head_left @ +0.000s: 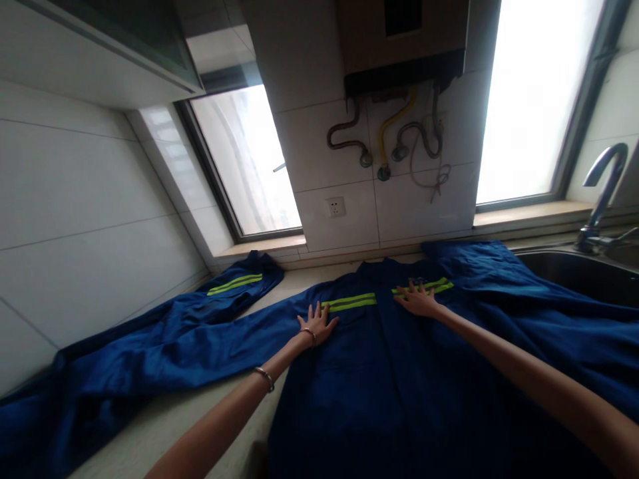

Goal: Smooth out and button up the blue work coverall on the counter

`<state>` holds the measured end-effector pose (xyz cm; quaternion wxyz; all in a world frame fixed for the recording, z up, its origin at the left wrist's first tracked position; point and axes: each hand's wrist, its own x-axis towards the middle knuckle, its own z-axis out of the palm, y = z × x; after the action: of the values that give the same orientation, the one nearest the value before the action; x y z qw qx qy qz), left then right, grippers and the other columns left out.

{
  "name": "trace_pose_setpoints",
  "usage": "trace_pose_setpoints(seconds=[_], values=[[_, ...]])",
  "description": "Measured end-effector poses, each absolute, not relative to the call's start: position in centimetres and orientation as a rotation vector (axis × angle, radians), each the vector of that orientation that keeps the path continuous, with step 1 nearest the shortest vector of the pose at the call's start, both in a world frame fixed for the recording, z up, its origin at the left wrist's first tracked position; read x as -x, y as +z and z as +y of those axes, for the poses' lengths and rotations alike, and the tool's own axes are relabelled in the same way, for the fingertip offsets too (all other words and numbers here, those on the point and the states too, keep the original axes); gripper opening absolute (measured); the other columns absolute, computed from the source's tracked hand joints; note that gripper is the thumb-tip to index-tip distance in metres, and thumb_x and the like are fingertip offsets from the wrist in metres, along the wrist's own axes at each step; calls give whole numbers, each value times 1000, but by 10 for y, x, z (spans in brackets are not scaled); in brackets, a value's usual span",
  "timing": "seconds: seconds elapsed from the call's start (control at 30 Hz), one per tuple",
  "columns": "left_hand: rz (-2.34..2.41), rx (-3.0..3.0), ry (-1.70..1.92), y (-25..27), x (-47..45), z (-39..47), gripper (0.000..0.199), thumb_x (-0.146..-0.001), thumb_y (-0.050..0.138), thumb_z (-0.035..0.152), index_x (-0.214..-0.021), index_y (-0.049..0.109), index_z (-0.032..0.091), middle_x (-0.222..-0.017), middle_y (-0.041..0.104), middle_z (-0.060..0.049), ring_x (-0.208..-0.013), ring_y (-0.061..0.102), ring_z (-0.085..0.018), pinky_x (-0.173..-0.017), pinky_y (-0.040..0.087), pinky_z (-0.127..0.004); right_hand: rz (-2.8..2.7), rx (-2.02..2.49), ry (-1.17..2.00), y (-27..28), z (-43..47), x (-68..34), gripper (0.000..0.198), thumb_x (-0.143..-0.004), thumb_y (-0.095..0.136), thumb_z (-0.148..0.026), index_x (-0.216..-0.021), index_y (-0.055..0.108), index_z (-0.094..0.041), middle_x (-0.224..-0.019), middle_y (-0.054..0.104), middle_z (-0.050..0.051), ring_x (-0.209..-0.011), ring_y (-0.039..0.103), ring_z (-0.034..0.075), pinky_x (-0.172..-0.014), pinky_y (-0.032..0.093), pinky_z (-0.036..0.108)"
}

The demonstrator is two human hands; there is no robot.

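Observation:
A dark blue work jacket [344, 372] with yellow-green reflective stripes lies spread front up over the counter, its lower part towards me. My left hand [317, 324] rests flat on its chest at the outer end of one stripe, fingers spread. Across the front placket, my right hand [418, 299] lies on the other chest stripe, fingers also apart, near a small dark emblem. Neither hand grips the cloth. One sleeve stretches left along the counter. More blue cloth [564, 332] is bunched at the right, and another striped blue piece [234, 286] sits at the back left.
A black sink [559, 269] with a chrome faucet [599, 193] is at the right. The pale countertop [294, 279] runs along a tiled wall with a socket [336, 207], hoses below a water heater [404, 40], and two windows. A cabinet [100, 53] overhangs the left.

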<state>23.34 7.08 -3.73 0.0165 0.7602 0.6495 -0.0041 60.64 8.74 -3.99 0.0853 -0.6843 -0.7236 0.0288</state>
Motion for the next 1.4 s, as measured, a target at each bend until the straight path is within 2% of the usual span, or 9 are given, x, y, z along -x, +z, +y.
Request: trace_pose_setpoints(seconds=[0.1, 0.47, 0.63, 0.77, 0.87, 1.13, 1.4], values=[[2004, -2365, -6, -35, -233, 73, 73, -83, 11, 68, -145, 13, 31, -153, 3, -5, -138, -1, -37, -94, 10, -75, -2132, 2052, 5, -45, 88, -599, 70, -81, 21, -74, -140, 29, -38, -147, 24, 11, -129, 19, 47, -91, 5, 72], [1979, -2428, -68, -26, -230, 130, 68, -85, 15, 64, -145, 15, 31, -153, 7, -6, -138, 5, -35, -96, 15, -71, -2066, 2122, 32, -38, 125, -588, 72, -81, 19, -73, -141, 29, -35, -149, 19, 12, -130, 18, 46, -94, 9, 68], [1983, -2429, -51, -25, -231, 134, 66, -86, 16, 61, -144, 17, 31, -153, 10, -6, -138, 8, -35, -98, 17, -70, -2052, 2080, 7, -34, 133, -590, 63, -84, 26, -68, -136, 39, -35, -144, 30, 12, -126, 27, 44, -93, 17, 64], [2034, -2394, -16, -25, -229, 128, 62, -87, 16, 59, -144, 18, 34, -152, 12, -5, -137, 8, -38, -96, 14, -72, -1984, 2021, -25, -33, 126, -592, 48, -92, 23, -48, -125, 54, -31, -130, 48, 11, -118, 40, 35, -93, 25, 56], [2060, -2357, -7, -25, -228, 123, 61, -87, 16, 59, -144, 17, 35, -153, 10, -4, -137, 7, -39, -96, 13, -72, -1944, 1987, -64, -34, 119, -591, 42, -91, 30, -38, -120, 59, -28, -122, 56, 10, -112, 46, 30, -93, 28, 49], [2079, -2306, -10, -21, -227, 112, 61, -86, 17, 60, -143, 19, 37, -153, 9, -2, -137, 7, -38, -97, 14, -71, -1909, 2012, -80, -30, 107, -585, 39, -88, 38, -35, -120, 60, -27, -123, 56, 9, -114, 46, 29, -93, 31, 43], [2102, -2268, -34, -16, -229, 105, 60, -86, 18, 60, -142, 19, 38, -153, 9, -2, -137, 6, -38, -95, 14, -72, -1901, 1994, -94, -30, 99, -580, 39, -90, 36, -34, -120, 59, -24, -123, 55, 11, -113, 47, 30, -94, 29, 44]])
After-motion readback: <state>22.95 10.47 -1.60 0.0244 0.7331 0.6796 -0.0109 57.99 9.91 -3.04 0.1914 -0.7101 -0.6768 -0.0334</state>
